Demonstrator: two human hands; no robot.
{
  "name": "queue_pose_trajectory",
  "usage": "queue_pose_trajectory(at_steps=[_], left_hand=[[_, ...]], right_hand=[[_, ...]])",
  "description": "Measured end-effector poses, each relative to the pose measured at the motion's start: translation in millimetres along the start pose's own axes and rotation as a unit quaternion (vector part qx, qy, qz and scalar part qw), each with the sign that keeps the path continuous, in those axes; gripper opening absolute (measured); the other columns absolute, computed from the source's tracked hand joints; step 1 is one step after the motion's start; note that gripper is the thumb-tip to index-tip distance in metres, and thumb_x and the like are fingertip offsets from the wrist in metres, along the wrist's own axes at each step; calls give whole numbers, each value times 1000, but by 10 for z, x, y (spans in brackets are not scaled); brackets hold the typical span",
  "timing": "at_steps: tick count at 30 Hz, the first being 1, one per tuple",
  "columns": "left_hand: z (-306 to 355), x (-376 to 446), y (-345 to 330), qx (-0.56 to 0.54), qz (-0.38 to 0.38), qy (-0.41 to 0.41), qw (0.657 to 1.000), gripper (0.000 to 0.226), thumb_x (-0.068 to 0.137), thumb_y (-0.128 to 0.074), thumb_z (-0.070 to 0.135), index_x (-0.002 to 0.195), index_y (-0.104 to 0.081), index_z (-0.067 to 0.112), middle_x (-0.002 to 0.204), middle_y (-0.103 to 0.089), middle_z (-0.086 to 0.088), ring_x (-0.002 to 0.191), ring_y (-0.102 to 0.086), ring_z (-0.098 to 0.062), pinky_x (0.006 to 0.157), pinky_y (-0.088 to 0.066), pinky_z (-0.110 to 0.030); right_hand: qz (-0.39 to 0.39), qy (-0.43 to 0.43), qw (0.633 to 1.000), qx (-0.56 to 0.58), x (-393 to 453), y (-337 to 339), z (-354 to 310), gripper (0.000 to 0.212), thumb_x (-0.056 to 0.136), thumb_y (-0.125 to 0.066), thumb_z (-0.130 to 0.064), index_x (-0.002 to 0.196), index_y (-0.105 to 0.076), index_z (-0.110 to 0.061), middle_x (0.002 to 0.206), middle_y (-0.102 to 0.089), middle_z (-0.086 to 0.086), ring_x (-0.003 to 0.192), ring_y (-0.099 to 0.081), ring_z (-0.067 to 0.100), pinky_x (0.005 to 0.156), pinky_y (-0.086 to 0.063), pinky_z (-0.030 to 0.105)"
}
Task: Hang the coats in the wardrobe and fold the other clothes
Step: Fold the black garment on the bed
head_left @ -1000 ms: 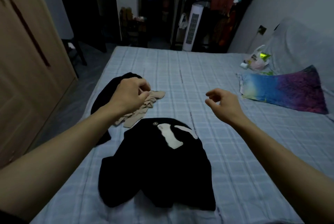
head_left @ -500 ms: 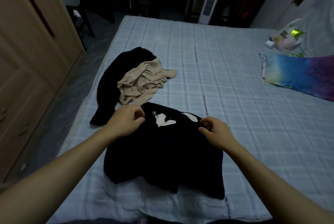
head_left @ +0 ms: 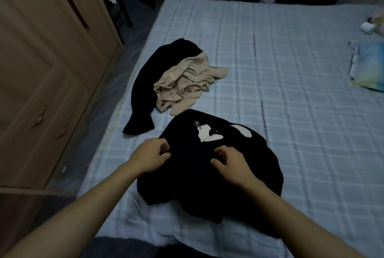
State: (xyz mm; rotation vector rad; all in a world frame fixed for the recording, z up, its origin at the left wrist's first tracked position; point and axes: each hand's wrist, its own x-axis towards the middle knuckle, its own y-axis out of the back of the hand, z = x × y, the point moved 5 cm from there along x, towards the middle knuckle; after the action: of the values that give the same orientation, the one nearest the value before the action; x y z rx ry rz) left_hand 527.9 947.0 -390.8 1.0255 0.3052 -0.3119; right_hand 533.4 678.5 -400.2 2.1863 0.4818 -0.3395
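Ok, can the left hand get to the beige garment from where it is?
Probably yes: the left hand grips the black printed garment's left edge, and the beige garment lies just beyond with only bare bedsheet between. It must let go first.

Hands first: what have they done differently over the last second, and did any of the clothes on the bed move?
Both hands came down from the air onto the black printed garment. The left hand now pinches its left edge; the right hand rests curled on its middle, grip unclear. The beige garment and the other black garment stayed put.
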Motion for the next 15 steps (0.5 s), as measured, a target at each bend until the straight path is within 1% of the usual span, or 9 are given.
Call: queue_pose_trajectory(at_steps=[5,7,9,12,15], left_hand=[[-362,201,-344,61,-63,37,995,19,92,-62,36,103,-59,20,99,-62,0,88,-60,-20,78,-53,-38],[-561,279,-466,77,-82,44,993,24,92,-59,37,109,-56,20,105,-59,-1,92,-59,-21,80,-52,-37],[-775,351,-568,87,-103,45,990,34,93,-58,40,121,-53,22,115,-55,-3,101,-58,-23,82,-51,-35],[-1068,492,-669,79,-123,34,989,45,93,-58,40,133,-45,23,126,-49,-7,110,-56,-27,88,-51,-38],[-1296,669,-710,55,-115,17,992,52,93,-60,35,140,-40,23,138,-42,-10,121,-49,-31,95,-49,-42]], right_hand=[[-14,18,997,-76,-5,-720,-162,55,88,-64,-47,136,-49,-25,131,-51,1,121,-49,20,103,-43,34],[-10,28,992,-122,-6,-984,-260,63,86,-63,-50,141,-43,-27,138,-45,-1,127,-43,21,106,-39,34],[-11,29,986,-164,8,-1237,-338,75,82,-65,-54,146,-37,-28,148,-36,2,136,-33,24,110,-33,37],[-23,-6,977,-210,51,-1575,-339,90,77,-68,-57,151,-26,-29,157,-24,6,145,-21,28,115,-24,44],[-18,-57,977,-204,86,-1794,-263,91,79,-66,-57,152,-20,-29,158,-22,6,146,-20,28,116,-21,43]])
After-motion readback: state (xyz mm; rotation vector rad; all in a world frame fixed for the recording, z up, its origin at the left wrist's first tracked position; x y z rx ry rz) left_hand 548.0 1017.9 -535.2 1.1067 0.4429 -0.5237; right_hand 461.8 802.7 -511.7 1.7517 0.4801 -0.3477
